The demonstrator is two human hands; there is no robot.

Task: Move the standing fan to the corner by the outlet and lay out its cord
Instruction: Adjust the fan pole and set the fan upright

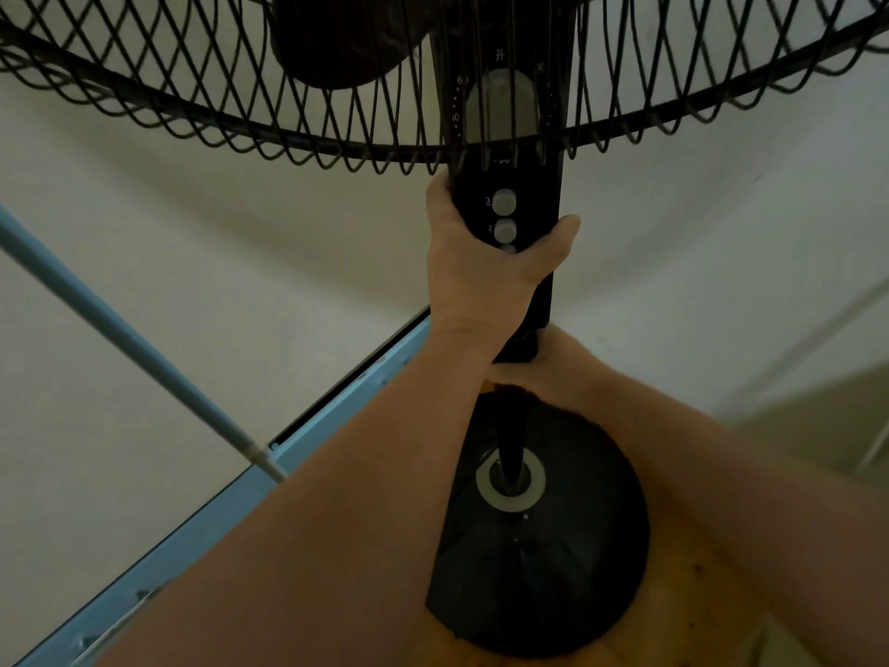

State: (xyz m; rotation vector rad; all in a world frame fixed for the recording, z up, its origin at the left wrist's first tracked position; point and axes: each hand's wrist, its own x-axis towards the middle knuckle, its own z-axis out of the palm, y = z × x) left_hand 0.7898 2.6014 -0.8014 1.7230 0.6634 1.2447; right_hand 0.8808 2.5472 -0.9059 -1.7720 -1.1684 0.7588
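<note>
A black standing fan (534, 185) fills the middle of a downward view, upright and close to the person. Its round base (543, 570) sits near, on an orange-brown wooden floor (683, 618). Its wire cage (269, 132) spreads across the far top of the scene.

The person's left hand (481, 267) is wrapped firmly around the fan's control column. The fingers curl round the left edge and the thumb hooks over the right edge, just below the grey speed buttons (504, 202). This high grip likely steadies the heavy head so the fan does not tip.

The right hand (558, 349) meets the pole just beneath the column. The left wrist covers its fingers, so whether it grips the pole cannot be told. A lower hold there would suit lifting.

Beyond the fan, two pale walls (240, 233) meet in a corner, so the fan appears to be at or near its destination. No outlet shows, and the cord is not visible either. Laying out the cord looks like the part of the task left to do.

To the left, a light blue rail (192, 536) runs diagonally along the wall. A thin blue pole (120, 329) slants down to meet it. Both are just beside the left forearm, so there is little room to swing the fan leftward.
</note>
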